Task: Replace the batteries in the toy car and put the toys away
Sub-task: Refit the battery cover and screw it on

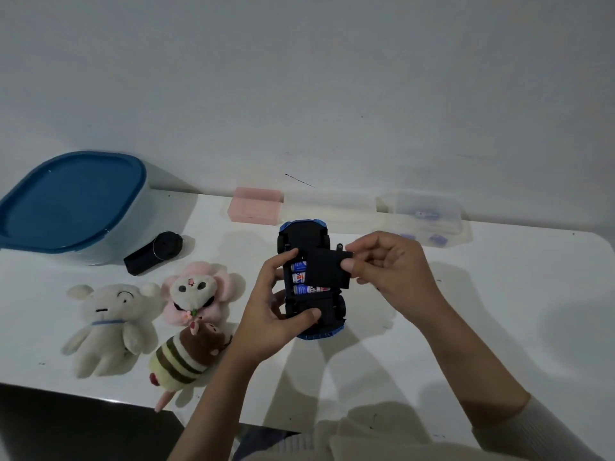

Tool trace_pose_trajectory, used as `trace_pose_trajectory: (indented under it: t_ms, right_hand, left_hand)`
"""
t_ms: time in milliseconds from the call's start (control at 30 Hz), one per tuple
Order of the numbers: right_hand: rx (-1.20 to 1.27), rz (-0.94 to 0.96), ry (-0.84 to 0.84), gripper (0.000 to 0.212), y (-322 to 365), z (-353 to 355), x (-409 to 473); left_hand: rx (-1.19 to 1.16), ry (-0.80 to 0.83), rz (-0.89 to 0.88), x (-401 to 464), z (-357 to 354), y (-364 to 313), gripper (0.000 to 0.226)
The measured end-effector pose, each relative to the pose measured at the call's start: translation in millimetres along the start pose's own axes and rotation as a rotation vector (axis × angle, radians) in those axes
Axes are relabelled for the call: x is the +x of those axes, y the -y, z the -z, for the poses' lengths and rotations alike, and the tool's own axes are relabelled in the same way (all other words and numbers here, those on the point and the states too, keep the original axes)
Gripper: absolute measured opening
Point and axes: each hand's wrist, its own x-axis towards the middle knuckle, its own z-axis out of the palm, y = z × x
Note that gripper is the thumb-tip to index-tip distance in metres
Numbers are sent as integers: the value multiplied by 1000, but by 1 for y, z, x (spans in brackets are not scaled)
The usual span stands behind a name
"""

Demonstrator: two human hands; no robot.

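Your right hand pinches the battery cover; your left hand grips the upturned toy car. The battery bay lies at 9 o'clock from the cover.

Toy car: I find it upside down near the middle of the surface, held between both hands.
Left hand: on the car's left side.
Right hand: right of the car, pinching the battery cover over the batteries in the underside bay.
Lidded bin: back left, against the wall.
Remote: just before the bin, right of it.
Three plush toys: front left, close together, left of the car.
Small box: behind the car, at the wall.
Clear container: back right, well apart from the box.
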Motion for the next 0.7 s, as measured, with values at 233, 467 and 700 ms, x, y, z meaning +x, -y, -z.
trace_pose_trajectory:
  t_ms: [233, 467, 700]
  right_hand:
    - [-59, 17, 68, 19, 7, -8, 7]
    - [-96, 36, 75, 17, 6, -8, 9]
    - [-241, 89, 19, 21, -5, -8, 11]
  left_hand:
    - [-12, 30, 19, 1, 1, -5, 78]
    - [-64, 18, 21, 2, 0, -6, 79]
    - [-78, 21, 1, 3, -2, -9, 79]
